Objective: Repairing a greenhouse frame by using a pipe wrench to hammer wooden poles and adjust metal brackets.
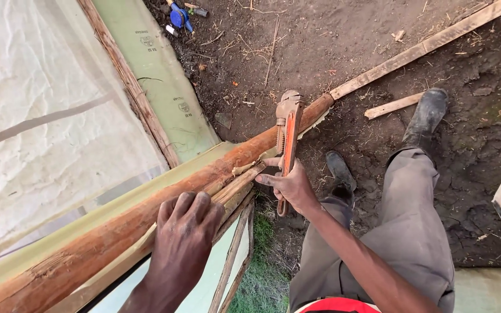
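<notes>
The left hand (184, 240) lies nearest the camera, palm down, its grip clenched over the long round reddish-brown wooden pole (117, 232), fingers curled across the pole's upper face. Beneath this grip, a thin pale wooden frame (236, 255) runs alongside the pole.

Just beyond and to the right of the left grip, the right hand (291, 185) holds the handle of the orange-and-rust metal pipe wrench (288, 139), grip closed around the lower shaft. The wrench stands nearly upright, its jaw end resting against the pole above the right grip.

To the right of that grip are the person's grey trousers (401, 232) and two black rubber boots (427, 113) on dark bare soil (331, 40).

To the left of both grips hangs white translucent sheeting (42, 116), bordered by a pale green flat panel (158, 75) carrying small round dark printed marks along its length.

Beyond the wrench, the pole's far end meets a long pale timber batten (424, 46) running up to the right; a short offcut (392, 105) lies beside it. Farthest off, left of the wrench, a small blue object (179, 16) lies on the soil.
</notes>
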